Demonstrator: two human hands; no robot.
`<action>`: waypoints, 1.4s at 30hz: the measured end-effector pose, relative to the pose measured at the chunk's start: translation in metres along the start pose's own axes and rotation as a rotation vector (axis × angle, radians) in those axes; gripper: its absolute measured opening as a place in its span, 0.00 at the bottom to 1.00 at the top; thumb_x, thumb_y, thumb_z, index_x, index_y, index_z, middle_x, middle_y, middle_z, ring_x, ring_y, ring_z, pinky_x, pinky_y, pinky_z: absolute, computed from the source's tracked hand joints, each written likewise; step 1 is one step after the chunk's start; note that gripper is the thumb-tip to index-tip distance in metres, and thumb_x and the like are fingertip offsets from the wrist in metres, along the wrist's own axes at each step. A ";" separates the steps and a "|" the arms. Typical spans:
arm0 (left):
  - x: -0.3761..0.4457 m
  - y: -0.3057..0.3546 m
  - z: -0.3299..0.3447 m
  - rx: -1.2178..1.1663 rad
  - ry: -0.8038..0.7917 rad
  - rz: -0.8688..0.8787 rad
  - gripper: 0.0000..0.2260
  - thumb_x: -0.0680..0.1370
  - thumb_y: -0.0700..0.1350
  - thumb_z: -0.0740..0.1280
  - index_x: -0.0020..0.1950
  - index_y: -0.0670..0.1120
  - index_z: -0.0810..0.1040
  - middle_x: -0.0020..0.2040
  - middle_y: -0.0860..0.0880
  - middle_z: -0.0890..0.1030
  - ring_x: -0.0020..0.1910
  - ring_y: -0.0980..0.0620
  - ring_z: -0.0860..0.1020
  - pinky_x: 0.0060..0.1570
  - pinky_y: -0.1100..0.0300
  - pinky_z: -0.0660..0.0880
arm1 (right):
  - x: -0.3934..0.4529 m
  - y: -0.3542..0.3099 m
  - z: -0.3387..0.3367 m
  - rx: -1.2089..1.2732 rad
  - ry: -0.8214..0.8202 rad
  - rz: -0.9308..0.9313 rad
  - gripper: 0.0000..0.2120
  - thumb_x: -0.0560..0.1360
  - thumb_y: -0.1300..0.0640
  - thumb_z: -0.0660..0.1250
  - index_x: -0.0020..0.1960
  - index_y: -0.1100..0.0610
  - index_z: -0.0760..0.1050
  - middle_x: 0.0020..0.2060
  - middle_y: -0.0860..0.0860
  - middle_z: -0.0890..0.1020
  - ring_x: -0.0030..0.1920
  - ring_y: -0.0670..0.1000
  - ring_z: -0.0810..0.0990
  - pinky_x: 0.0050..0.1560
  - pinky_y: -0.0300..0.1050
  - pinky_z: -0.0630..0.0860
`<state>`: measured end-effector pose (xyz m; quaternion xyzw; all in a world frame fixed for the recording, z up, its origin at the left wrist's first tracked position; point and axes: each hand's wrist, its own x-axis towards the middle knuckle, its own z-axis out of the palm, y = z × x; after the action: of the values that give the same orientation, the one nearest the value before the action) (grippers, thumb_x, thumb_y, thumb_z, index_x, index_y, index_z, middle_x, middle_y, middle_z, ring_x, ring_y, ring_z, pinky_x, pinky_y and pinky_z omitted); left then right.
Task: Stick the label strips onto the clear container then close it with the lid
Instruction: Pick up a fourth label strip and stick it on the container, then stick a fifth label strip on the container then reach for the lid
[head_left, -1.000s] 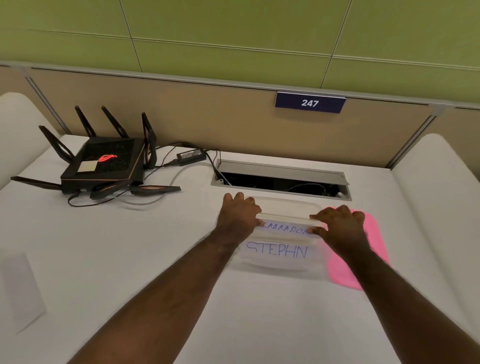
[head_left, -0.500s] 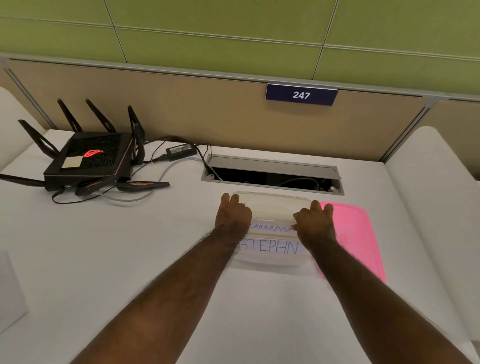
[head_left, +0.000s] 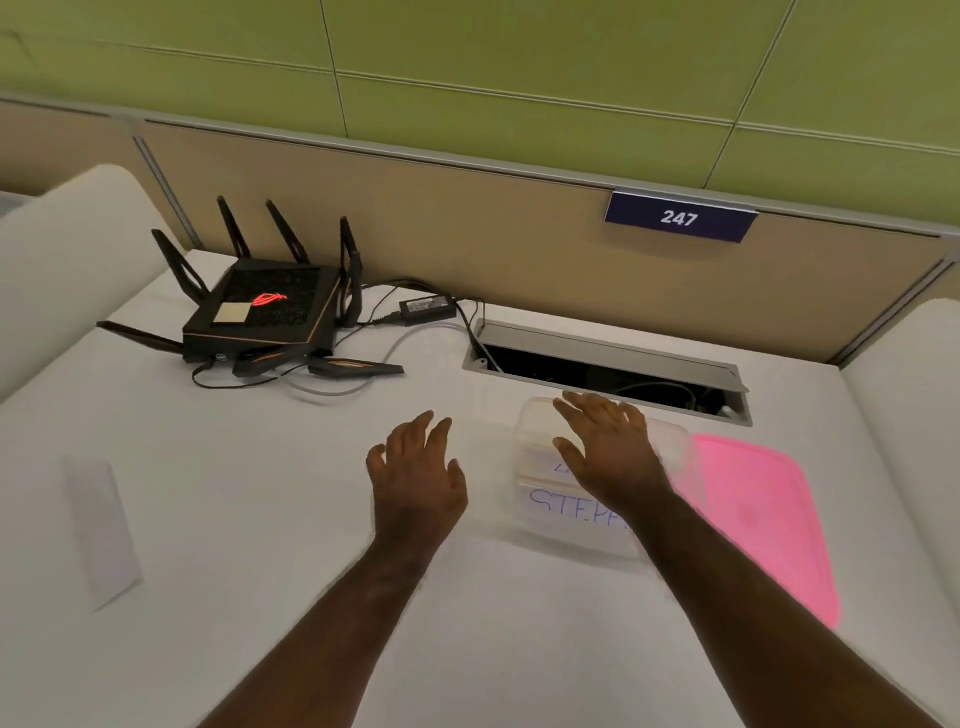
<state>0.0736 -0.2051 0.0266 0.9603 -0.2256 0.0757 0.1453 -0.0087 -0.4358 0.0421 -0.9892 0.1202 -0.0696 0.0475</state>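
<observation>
The clear container (head_left: 537, 426) stands open on the white desk, right of centre. Two white label strips with blue handwriting are stuck on its near side; the lower label strip (head_left: 566, 506) is partly hidden by my right forearm, the upper one mostly hidden. My right hand (head_left: 605, 447) hovers flat over the container, fingers spread, holding nothing. My left hand (head_left: 415, 475) is open above the desk, left of the container and apart from it. The pink lid (head_left: 753, 514) lies flat on the desk just right of the container.
A black router (head_left: 265, 314) with antennas and cables sits at the back left, with a power adapter (head_left: 427, 305) beside it. An open cable tray slot (head_left: 608, 366) runs behind the container. A white paper sheet (head_left: 101, 525) lies at the left.
Both hands have let go of the container's sides. My left hand moved off to the left and my right hand now hovers over the container. The view has turned left.
</observation>
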 end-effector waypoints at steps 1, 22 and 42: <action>-0.005 -0.015 -0.002 0.015 -0.028 -0.054 0.25 0.74 0.51 0.65 0.71 0.50 0.70 0.72 0.48 0.71 0.70 0.46 0.69 0.64 0.43 0.66 | 0.005 -0.012 0.003 0.006 -0.023 -0.034 0.26 0.79 0.44 0.56 0.76 0.49 0.60 0.75 0.47 0.64 0.76 0.50 0.58 0.75 0.56 0.49; -0.089 -0.268 -0.040 0.190 -0.136 -0.673 0.34 0.74 0.54 0.50 0.73 0.33 0.64 0.74 0.31 0.63 0.71 0.29 0.64 0.57 0.23 0.63 | 0.067 -0.328 0.114 0.120 -0.391 -0.583 0.35 0.80 0.38 0.49 0.79 0.55 0.43 0.79 0.51 0.46 0.78 0.51 0.40 0.76 0.55 0.36; -0.096 -0.307 -0.070 -0.580 0.119 -0.885 0.10 0.80 0.37 0.61 0.51 0.47 0.82 0.52 0.45 0.85 0.59 0.42 0.79 0.73 0.41 0.60 | 0.059 -0.422 0.134 0.207 -0.379 -0.748 0.44 0.76 0.51 0.68 0.78 0.48 0.39 0.79 0.49 0.41 0.78 0.53 0.39 0.73 0.58 0.38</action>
<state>0.1229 0.1187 -0.0024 0.8782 0.1982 -0.0037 0.4353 0.1658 -0.0324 -0.0361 -0.9500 -0.2650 0.0890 0.1392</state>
